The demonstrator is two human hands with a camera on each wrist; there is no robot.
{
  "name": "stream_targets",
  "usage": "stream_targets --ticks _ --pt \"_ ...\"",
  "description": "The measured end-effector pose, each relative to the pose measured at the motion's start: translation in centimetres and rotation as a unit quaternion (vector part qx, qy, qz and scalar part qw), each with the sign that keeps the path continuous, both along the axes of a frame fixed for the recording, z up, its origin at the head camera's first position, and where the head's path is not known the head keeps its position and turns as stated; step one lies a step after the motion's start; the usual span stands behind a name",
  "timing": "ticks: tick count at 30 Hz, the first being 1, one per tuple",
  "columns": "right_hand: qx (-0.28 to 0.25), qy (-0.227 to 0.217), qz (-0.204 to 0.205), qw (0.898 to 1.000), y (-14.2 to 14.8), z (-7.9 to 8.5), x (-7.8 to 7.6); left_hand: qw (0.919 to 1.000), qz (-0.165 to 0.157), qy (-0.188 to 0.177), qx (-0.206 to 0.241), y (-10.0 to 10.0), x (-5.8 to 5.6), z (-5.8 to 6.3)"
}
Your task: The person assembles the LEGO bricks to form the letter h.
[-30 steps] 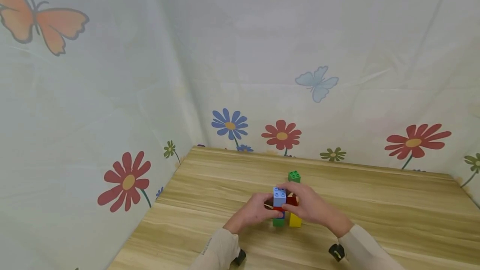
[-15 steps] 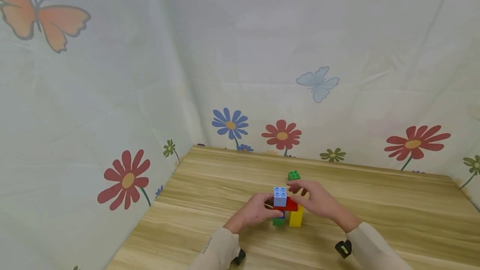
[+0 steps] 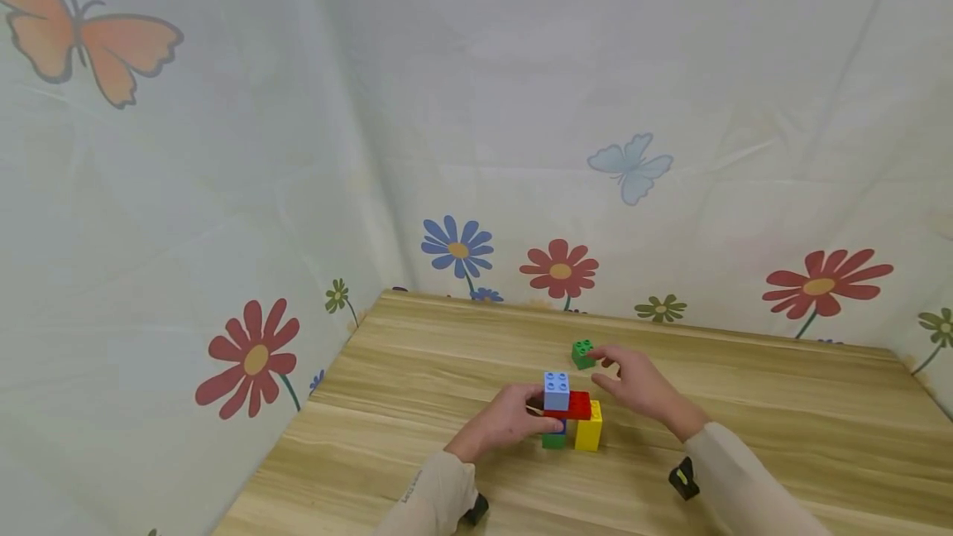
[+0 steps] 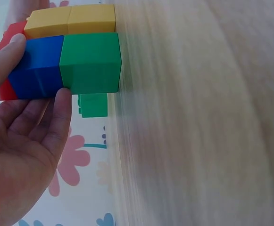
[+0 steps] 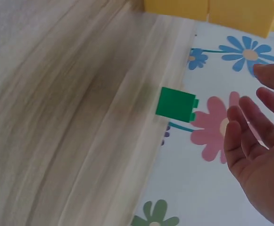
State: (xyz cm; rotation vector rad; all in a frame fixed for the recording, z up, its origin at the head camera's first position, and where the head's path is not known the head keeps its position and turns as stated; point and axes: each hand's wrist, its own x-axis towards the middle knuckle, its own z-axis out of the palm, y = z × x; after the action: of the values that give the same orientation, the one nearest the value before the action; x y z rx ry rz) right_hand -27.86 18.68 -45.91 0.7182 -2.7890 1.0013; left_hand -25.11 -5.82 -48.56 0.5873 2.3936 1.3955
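Observation:
A small bridge of toy building bricks stands on the table. Its left leg is a green brick (image 4: 90,63) under a blue brick (image 4: 37,66); two yellow bricks (image 3: 588,427) form the right leg. Across both lies a red brick (image 3: 577,405), topped at its left end by a light blue brick (image 3: 556,391). My left hand (image 3: 508,416) grips the left leg around the blue and red bricks, thumb on the near side. Behind the bridge sits a loose green brick (image 3: 582,354). My right hand (image 3: 642,387) hovers just right of it, fingers spread and holding nothing.
The wooden table (image 3: 417,354) ends at a pale cloth backdrop (image 3: 506,106) printed with flowers and butterflies. A black wrist strap piece (image 3: 683,478) hangs beneath the right sleeve.
My right hand has let go of the light blue brick and moved right and back toward the loose green brick. The left hand keeps its hold in the same place.

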Motion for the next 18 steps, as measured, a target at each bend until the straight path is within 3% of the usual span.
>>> stream_targets --ticks 6,18 --pt "0.012 -0.009 -0.026 1.0 0.2 -1.0 -1.4 1.0 -0.005 0.004 -0.007 0.0 0.0 0.1" --pt "0.041 -0.037 -0.031 0.998 0.0 -2.5 -4.2 0.9999 -0.009 0.003 -0.007 0.0 -0.1 0.0"
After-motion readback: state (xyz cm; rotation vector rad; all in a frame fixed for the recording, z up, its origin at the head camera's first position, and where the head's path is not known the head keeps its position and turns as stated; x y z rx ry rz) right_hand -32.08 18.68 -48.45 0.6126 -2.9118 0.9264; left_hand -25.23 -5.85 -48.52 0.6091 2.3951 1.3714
